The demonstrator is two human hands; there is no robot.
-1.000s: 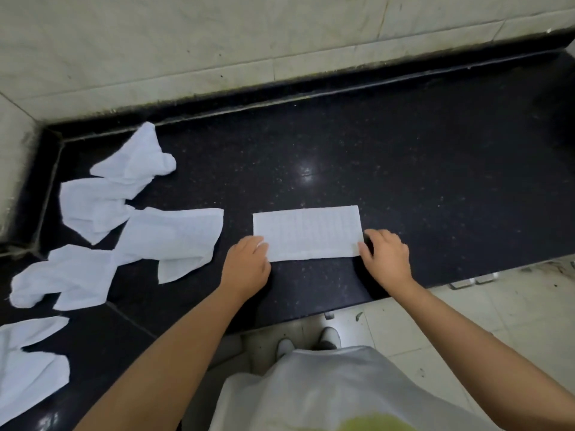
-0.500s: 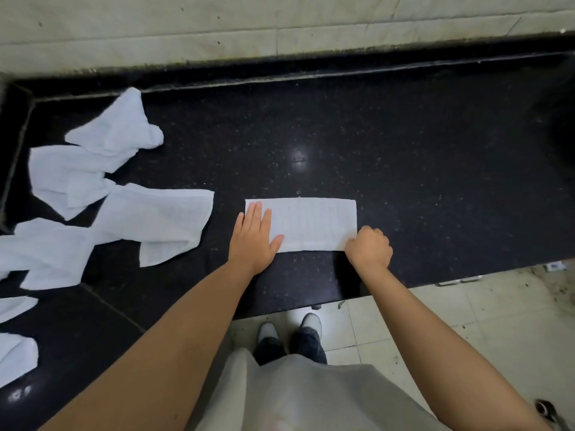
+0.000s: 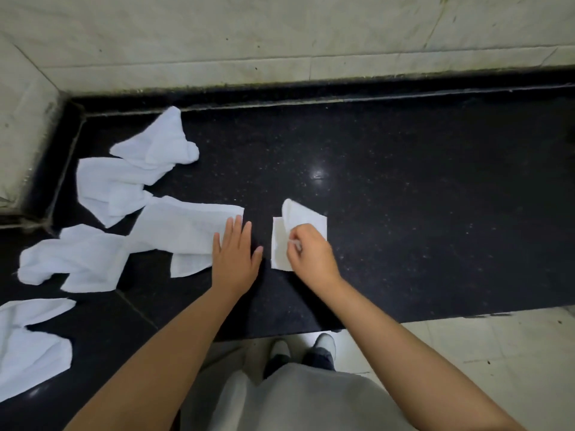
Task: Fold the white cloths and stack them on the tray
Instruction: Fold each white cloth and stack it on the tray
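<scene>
A small white cloth (image 3: 306,217), folded over on itself, lies on the black stone counter (image 3: 420,188). My right hand (image 3: 306,251) pinches its near edge with curled fingers, and the top layer stands lifted. My left hand (image 3: 235,256) is flat with straight fingers, just left of that cloth, its fingertips over the corner of an unfolded white cloth (image 3: 186,228). No tray is in view.
Several crumpled white cloths lie on the left: one at the back (image 3: 155,144), one below it (image 3: 112,185), one further left (image 3: 74,259), one at the lower left edge (image 3: 28,343). A tiled wall (image 3: 280,35) backs the counter. The front edge drops to a tiled floor (image 3: 497,353).
My right hand has folded the flat cloth's right end over to the left, halving it. My left hand has come off that cloth and moved left beside the unfolded one.
</scene>
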